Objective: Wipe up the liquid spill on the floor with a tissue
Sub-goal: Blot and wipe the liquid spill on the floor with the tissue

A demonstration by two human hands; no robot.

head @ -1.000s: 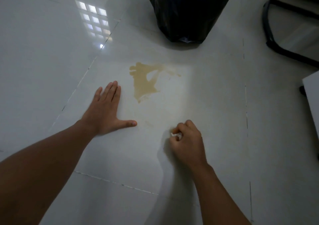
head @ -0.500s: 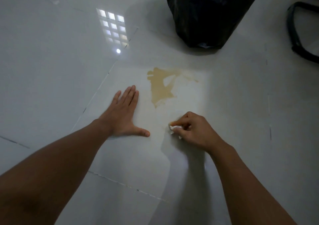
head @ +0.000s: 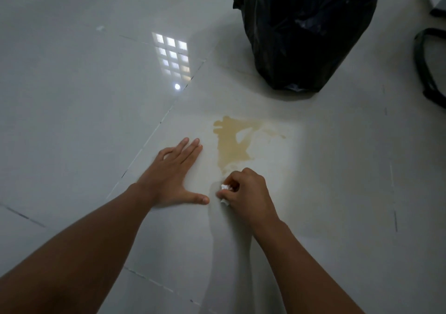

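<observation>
Gripping tissue [head: 225, 187], right hand [head: 246, 193] nears spill [head: 233, 145]; left hand [head: 169, 176] splayed flat; black bag [head: 306, 31] beyond.

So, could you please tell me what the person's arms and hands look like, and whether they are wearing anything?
Both forearms are bare up to the frame edge: no sleeves show. The left hand and right hand wear no gloves, and I see no watch, bracelet or rings on wrists or fingers.
</observation>
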